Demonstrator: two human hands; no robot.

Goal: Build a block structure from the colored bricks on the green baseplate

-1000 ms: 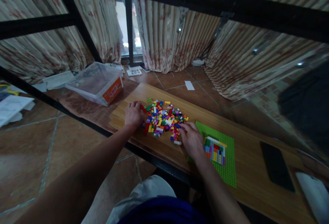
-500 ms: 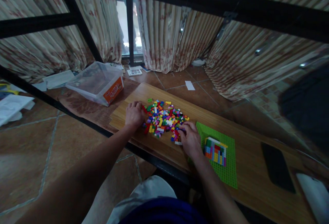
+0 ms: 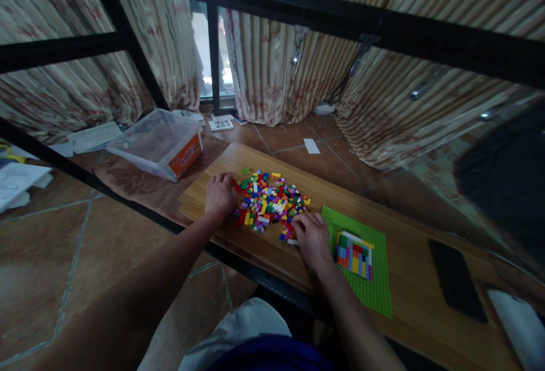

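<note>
A pile of small coloured bricks (image 3: pixel 272 200) lies on the wooden table (image 3: pixel 409 297). My left hand (image 3: pixel 220 195) rests at the pile's left edge, fingers curled down onto the bricks. My right hand (image 3: pixel 313 234) sits at the pile's lower right corner with its fingers bent and pinched at the bricks; what it holds is hidden. Just right of that hand lies a green baseplate (image 3: pixel 374 286) carrying a block of bricks (image 3: pixel 355 253) in coloured rows.
A clear plastic tub (image 3: pixel 157 144) with an orange label stands at the table's far left. A dark phone (image 3: pixel 455 280) and a white object (image 3: pixel 515 325) lie at the right. Black metal bars (image 3: pixel 340 19) cross above; curtains hang behind. Papers lie on the tiled floor.
My right hand has drawn back slightly toward me along the pile's lower right edge. The left hand has stayed at the pile's left side. The view has shifted a little.
</note>
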